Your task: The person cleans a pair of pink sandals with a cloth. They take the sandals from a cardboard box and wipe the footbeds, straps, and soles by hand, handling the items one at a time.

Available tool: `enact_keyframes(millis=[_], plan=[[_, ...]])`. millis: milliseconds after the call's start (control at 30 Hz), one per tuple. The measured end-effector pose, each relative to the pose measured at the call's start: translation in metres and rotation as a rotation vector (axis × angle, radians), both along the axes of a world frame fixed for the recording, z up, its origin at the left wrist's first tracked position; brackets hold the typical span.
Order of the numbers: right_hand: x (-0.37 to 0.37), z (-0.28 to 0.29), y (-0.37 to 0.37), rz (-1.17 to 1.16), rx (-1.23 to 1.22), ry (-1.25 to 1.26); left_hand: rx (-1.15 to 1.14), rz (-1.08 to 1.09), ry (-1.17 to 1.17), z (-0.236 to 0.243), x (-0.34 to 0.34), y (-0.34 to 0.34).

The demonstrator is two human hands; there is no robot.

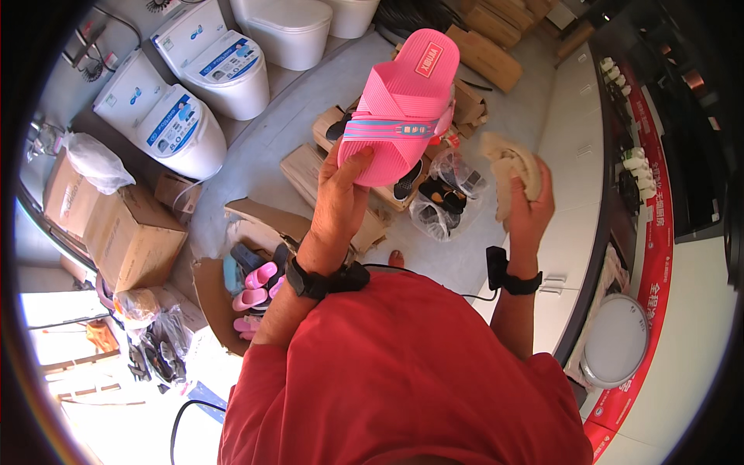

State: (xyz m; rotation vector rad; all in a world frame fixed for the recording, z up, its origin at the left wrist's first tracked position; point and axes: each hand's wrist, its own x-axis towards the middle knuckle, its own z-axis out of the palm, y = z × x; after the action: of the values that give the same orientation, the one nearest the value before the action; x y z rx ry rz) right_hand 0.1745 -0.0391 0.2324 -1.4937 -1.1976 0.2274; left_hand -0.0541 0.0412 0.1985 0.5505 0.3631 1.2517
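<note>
Slipper and cloth in hand, over the floor.
My left hand (341, 203) grips the pink slipper (403, 105) upright by its heel; my right hand (531, 209) holds a crumpled beige cloth (508, 167).

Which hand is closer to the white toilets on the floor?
The left. The left hand, holding the pink slipper, is just right of the toilets; the right hand, gripping a beige cloth, is farther right.
</note>
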Motion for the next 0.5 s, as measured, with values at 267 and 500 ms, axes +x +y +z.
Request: enact_keyframes(millis=[267, 500], plan=[[-0.071, 0.049, 0.023, 0.297, 0.352, -0.691, 0.054, -0.073, 0.081, 0.004, 0.02, -0.012], [-0.046, 0.017, 0.019, 0.273, 0.119, -0.745, 0.012, -0.02, 0.035, -0.001, 0.005, -0.009]])
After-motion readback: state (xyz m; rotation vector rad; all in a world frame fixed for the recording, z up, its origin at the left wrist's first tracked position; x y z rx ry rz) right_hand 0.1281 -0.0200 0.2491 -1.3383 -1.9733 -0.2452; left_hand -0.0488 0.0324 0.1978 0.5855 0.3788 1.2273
